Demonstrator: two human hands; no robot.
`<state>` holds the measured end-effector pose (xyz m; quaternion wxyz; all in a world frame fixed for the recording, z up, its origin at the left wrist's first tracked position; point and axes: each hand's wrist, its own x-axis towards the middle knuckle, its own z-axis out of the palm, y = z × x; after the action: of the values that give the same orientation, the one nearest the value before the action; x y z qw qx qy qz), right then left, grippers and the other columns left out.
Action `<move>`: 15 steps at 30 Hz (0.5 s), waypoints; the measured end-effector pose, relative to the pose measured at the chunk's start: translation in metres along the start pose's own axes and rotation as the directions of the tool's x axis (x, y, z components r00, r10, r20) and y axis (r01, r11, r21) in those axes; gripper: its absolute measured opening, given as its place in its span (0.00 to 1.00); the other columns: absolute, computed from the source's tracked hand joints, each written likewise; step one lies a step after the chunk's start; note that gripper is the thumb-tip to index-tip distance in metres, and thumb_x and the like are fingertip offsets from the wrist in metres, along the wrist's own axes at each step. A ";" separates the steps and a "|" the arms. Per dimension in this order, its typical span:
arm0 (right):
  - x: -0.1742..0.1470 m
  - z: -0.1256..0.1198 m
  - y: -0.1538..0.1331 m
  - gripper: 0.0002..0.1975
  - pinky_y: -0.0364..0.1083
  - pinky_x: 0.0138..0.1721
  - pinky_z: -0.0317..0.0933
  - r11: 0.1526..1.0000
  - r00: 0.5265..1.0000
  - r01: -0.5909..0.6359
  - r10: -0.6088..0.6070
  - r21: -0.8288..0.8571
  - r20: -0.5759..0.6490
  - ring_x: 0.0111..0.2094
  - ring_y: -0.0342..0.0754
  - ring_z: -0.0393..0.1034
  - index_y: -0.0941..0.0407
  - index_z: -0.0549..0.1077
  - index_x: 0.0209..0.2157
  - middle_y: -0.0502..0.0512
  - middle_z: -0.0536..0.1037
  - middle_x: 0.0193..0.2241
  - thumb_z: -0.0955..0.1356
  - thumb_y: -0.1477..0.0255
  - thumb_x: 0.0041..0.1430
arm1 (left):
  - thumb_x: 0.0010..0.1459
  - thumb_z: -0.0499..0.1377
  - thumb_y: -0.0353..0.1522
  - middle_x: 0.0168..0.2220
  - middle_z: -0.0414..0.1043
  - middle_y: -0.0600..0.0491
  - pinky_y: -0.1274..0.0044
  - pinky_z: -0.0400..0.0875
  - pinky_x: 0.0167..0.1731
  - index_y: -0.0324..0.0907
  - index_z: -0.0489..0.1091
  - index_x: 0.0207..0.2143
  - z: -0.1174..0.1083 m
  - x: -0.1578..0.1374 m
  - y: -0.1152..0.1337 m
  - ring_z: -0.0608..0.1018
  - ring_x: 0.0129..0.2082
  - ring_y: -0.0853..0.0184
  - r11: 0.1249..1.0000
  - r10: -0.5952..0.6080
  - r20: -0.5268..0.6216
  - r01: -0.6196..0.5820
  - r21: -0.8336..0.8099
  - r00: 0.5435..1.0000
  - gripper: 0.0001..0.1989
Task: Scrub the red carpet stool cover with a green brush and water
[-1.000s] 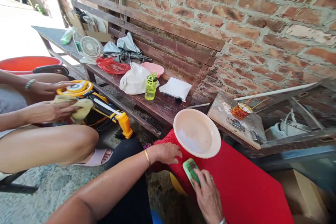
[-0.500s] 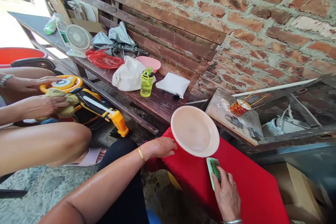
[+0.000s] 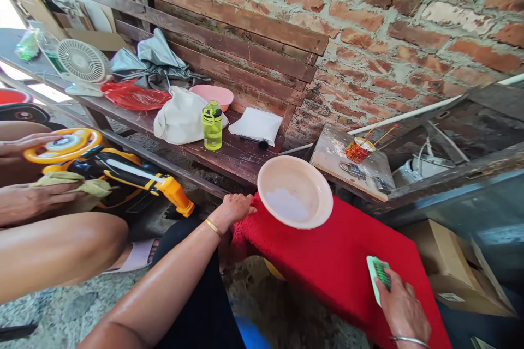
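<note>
— well, what do the two bare hands have?

— the right hand (image 3: 403, 305) holds a green brush (image 3: 377, 278) on red cloth (image 3: 323, 262), near the cloth's right-hand end. its thumb and fingers pinch the brush by its sides, bristles in view. a silver bangle (image 3: 409, 341) circles the wrist.

— and the left?

— the left hand (image 3: 238, 208), below a gold bracelet (image 3: 213, 227), rests at the cloth's bunched far-left edge. its fingers are curled and close together; whether they pinch the fabric, one cannot tell.

— what stands between them?

— a pale basin (image 3: 295, 225), upright on the cloth, just beside the left hand and well apart from the brush. a cardboard box (image 3: 452, 267) sits beyond the cloth, at right.

— who is at left?

— a co-worker, seated, one hand (image 3: 39, 200) holding an olive rag (image 3: 88, 187) against a black-and-yellow object (image 3: 135, 172), the other at its yellow ring (image 3: 88, 139).

— and behind?

— a wooden bench (image 3: 245, 161) along a brick wall (image 3: 339, 65), bearing a fan (image 3: 83, 61), a red plastic bag (image 3: 135, 96), a pink bowl (image 3: 213, 95), a lime-green bottle (image 3: 212, 133) and a white packet (image 3: 257, 125). to its right, a board (image 3: 331, 147) carries a red patterned cup (image 3: 357, 151) with thin sticks and a padlock (image 3: 351, 169).
</note>
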<state>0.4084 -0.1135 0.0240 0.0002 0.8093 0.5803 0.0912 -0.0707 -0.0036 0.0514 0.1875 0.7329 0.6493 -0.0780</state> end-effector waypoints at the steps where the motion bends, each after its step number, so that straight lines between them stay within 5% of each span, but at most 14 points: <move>1: -0.010 -0.006 -0.006 0.26 0.52 0.27 0.64 1.000 1.000 0.027 -0.026 0.015 -0.016 0.25 0.53 0.69 0.55 0.73 0.51 0.61 0.75 0.31 0.55 0.56 0.64 | 0.66 0.51 0.46 0.49 0.75 0.39 0.62 0.67 0.50 0.41 0.66 0.53 -0.002 0.002 0.001 0.76 0.52 0.52 1.000 0.007 0.028 -0.007 -0.009 1.000 0.22; 5: -0.071 -0.030 -0.100 0.22 0.49 0.37 0.67 0.919 0.939 0.340 -0.322 0.200 -0.117 0.39 0.53 0.72 0.50 0.71 0.53 0.60 0.75 0.41 0.55 0.60 0.67 | 0.64 0.52 0.46 0.52 0.74 0.37 0.63 0.67 0.51 0.39 0.64 0.57 -0.003 0.014 0.005 0.75 0.54 0.50 0.998 0.054 0.099 -0.050 -0.042 0.994 0.26; 9: -0.106 -0.032 -0.181 0.18 0.46 0.37 0.66 0.810 0.845 0.534 -0.504 0.240 -0.181 0.41 0.51 0.72 0.43 0.69 0.55 0.55 0.75 0.44 0.60 0.67 0.67 | 0.60 0.57 0.44 0.54 0.73 0.38 0.67 0.68 0.50 0.39 0.63 0.58 0.002 0.027 0.007 0.75 0.54 0.52 0.992 0.099 0.102 -0.090 -0.085 0.990 0.28; 12: -0.103 -0.019 -0.161 0.18 0.47 0.38 0.66 0.844 0.864 0.501 -0.475 0.190 -0.169 0.40 0.51 0.71 0.43 0.70 0.55 0.54 0.75 0.43 0.61 0.68 0.65 | 0.59 0.58 0.42 0.54 0.73 0.40 0.69 0.67 0.50 0.40 0.64 0.57 0.006 0.033 0.006 0.75 0.54 0.54 0.987 0.138 0.092 -0.128 -0.102 0.986 0.27; 15: -0.091 -0.004 -0.077 0.18 0.48 0.38 0.66 0.942 0.949 0.308 -0.294 0.136 -0.109 0.39 0.52 0.72 0.47 0.71 0.54 0.56 0.76 0.41 0.60 0.64 0.66 | 0.59 0.58 0.41 0.54 0.74 0.42 0.70 0.68 0.50 0.41 0.65 0.57 0.009 0.035 0.005 0.76 0.54 0.55 0.984 0.156 0.074 -0.148 -0.099 0.985 0.25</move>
<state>0.3068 -0.1742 0.0067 -0.0723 0.7039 0.7019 0.0809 -0.0591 0.0251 0.0314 0.2531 0.7670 0.5862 -0.0632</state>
